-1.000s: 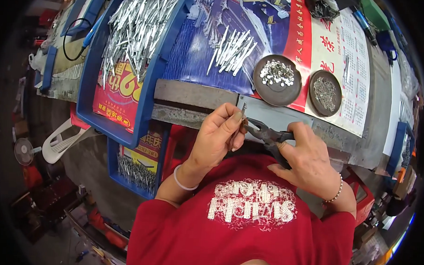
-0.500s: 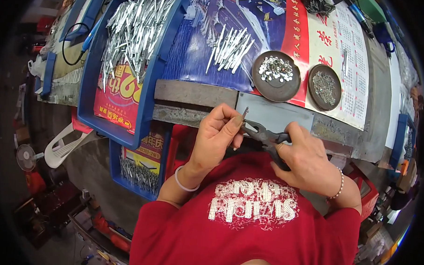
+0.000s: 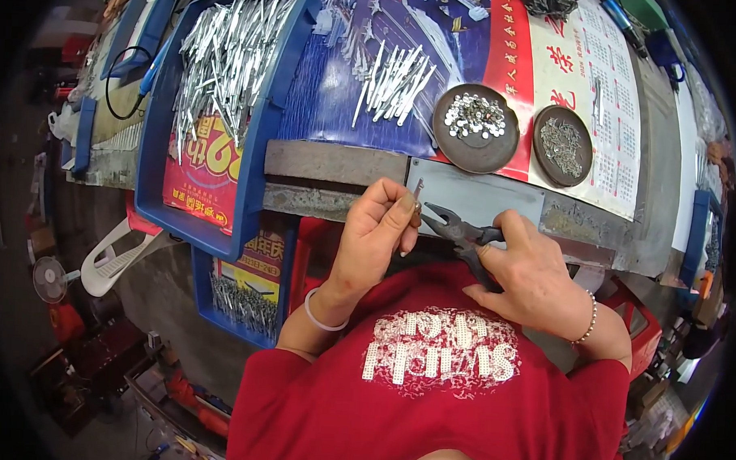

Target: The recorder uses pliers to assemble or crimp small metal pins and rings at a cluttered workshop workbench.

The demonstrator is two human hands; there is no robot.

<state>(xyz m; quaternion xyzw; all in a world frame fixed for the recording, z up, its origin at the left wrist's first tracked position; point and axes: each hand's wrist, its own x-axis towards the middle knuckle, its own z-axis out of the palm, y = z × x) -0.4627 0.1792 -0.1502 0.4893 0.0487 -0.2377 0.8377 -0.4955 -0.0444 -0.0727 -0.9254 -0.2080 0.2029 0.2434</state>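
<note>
My left hand (image 3: 376, 234) pinches a small thin metal strip (image 3: 420, 185) between thumb and fingers, its tip sticking up past the thumb. Most of the strip is hidden by the fingers. A pair of dark pliers (image 3: 459, 235) is gripped in my right hand (image 3: 532, 276), with its jaws slightly apart and pointing at the left fingertips. The jaws appear free of the strip. Both hands are above the front edge of the workbench, close to a grey metal plate (image 3: 499, 204).
Beyond the plate stand a round dish of shiny discs (image 3: 477, 159) and a dish of tiny metal parts (image 3: 576, 179). Metal strips (image 3: 393, 83) lie in a pile on the poster. At left are a blue tray (image 3: 253, 165) of long strips and a lower blue bin (image 3: 277, 334).
The plier jaws have come away from the strip in my left fingers, leaving a small gap. My left hand has shifted slightly left.
</note>
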